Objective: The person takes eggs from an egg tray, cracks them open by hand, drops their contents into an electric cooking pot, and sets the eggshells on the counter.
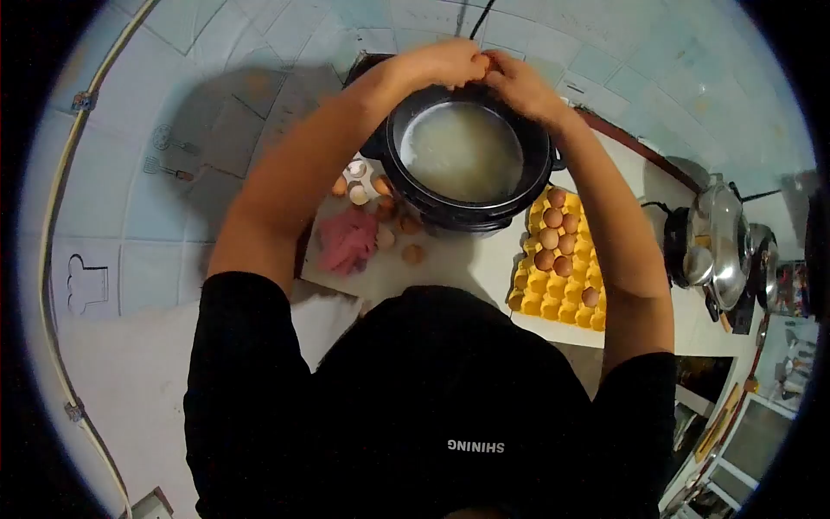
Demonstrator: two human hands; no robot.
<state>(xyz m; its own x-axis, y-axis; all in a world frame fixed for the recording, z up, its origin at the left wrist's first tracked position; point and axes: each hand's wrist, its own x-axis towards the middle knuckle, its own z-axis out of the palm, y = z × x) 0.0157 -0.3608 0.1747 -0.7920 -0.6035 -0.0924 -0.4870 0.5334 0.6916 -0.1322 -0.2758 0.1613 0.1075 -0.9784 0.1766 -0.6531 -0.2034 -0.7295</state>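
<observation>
Both my hands meet above the far rim of a black electric pot (462, 212). My left hand (454, 62) and my right hand (521, 85) are closed around a brown egg (491, 69), mostly covered by the fingers. Whether its shell is cracked cannot be made out. Cloudy, pale yellowish liquid (462, 151) lies inside the pot below. Right of the pot, a yellow egg tray (553, 290) holds several brown eggs (550, 238), with many bare cups toward its near end. Several broken eggshells (357, 192) are scattered left of the pot.
A crumpled pink cloth (347, 240) lies beside the shells on the white counter (467, 259). Farther right stand a pan with a glass lid (728, 246) and other cookware. The tiled wall (596, 52) rises close behind the pot. A black cord (481, 19) runs up there.
</observation>
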